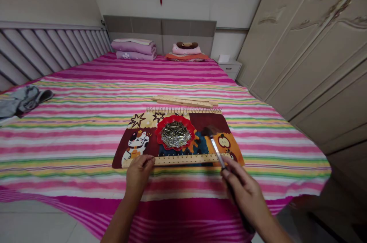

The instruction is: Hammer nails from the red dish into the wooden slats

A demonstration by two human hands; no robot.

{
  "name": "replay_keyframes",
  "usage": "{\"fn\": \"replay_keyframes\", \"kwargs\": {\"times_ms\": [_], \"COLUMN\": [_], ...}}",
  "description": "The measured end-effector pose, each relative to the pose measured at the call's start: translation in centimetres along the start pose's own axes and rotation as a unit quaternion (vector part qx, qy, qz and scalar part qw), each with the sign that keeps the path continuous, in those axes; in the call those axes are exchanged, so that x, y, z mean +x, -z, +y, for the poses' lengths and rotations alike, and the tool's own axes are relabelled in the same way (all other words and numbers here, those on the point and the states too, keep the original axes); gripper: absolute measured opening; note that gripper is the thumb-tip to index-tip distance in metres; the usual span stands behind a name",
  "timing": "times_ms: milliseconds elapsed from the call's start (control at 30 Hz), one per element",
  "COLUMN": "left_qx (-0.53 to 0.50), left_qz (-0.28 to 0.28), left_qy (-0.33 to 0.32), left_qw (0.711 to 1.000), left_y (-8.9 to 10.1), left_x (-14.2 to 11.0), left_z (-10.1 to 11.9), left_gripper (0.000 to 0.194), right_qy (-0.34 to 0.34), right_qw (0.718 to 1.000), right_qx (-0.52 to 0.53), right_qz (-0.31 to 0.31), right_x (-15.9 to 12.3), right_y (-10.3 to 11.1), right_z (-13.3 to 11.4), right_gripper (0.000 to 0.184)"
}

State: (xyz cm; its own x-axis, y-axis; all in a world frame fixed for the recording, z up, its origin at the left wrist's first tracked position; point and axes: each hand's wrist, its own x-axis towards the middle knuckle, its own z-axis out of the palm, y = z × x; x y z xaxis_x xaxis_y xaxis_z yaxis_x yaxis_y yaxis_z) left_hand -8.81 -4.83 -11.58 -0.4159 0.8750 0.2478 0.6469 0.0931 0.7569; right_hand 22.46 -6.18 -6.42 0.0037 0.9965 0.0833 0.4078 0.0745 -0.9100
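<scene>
My right hand (pixel 243 187) is closed around the dark handle of a hammer (pixel 217 150), whose blurred head is raised over the right part of the mat. At the near edge of the mat, the fingers of my left hand (pixel 140 170) are pinched together at a wooden strip (pixel 180 160). Whatever is between those fingertips is too small to make out. Nails stand in the strip to the right of the left hand. Behind it, a red scalloped bowl (pixel 158 136) holds a heap of loose nails (pixel 175 134).
A patterned mat (pixel 206 120) lies on the striped bedspread (pixel 86 120). Along its far edge runs a row of upright nails (pixel 183 110), with more wooden strips (pixel 183 101) beyond. Grey clothing (pixel 23 101) lies at far left. Folded bedding (pixel 134 48) rests by the headboard.
</scene>
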Motion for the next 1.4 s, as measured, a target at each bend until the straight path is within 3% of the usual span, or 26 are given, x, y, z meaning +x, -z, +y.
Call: {"fn": "replay_keyframes", "kwargs": {"times_ms": [67,233,367,567,733,867,967,1067,1100,1233,1400], "left_qx": [0.005,0.014,0.016,0.034,0.062,0.040,0.035,0.031,0.027,-0.008,-0.006], "left_qz": [0.002,0.020,0.030,0.034,0.028,0.029,0.030,0.023,0.021,0.025,0.038], "left_qy": [-0.006,-0.017,-0.021,-0.036,-0.038,-0.034,-0.032,-0.039,-0.043,-0.031,0.036], "left_qw": [1.000,1.000,0.999,0.998,0.997,0.998,0.998,0.999,0.998,0.999,0.999], "left_y": [-0.2,-0.7,-0.9,-1.1,-1.1,-1.0,-1.0,-1.0,-0.9,-0.2,1.3], "left_x": [-0.1,-0.2,-0.3,-0.5,-0.5,-0.5,-0.4,-0.2,-0.2,0.0,2.1], "left_z": [-0.2,-0.3,-0.2,-0.3,-0.3,-0.2,-0.2,-0.4,-0.5,-1.1,-0.5], "left_gripper": [0.019,0.017,0.016,0.017,0.018,0.018,0.018,0.018,0.018,0.018,0.027], "right_qy": [-0.026,-0.047,-0.034,0.027,0.021,0.060,0.101,0.121,0.115,0.065,0.011], "right_qw": [0.990,0.957,0.954,0.961,0.959,0.979,0.992,0.957,0.949,0.926,0.910], "right_qx": [0.081,0.160,0.128,0.083,0.081,0.067,-0.048,-0.256,-0.282,-0.353,-0.403], "right_qz": [-0.111,-0.238,-0.269,-0.261,-0.269,-0.182,-0.055,0.065,0.086,0.114,0.096], "right_x": [-1.2,-1.7,-1.2,-0.8,-0.8,0.3,2.9,6.5,7.6,10.0,9.2], "right_y": [-2.1,-6.8,-8.4,-8.8,-9.0,-7.0,-4.0,-0.4,0.8,4.2,4.8], "right_z": [-2.9,-6.0,-5.9,-6.4,-6.6,-5.6,-2.8,1.3,2.7,7.6,11.1], "right_gripper": [0.041,0.037,0.036,0.037,0.035,0.038,0.040,0.041,0.041,0.036,0.033]}}
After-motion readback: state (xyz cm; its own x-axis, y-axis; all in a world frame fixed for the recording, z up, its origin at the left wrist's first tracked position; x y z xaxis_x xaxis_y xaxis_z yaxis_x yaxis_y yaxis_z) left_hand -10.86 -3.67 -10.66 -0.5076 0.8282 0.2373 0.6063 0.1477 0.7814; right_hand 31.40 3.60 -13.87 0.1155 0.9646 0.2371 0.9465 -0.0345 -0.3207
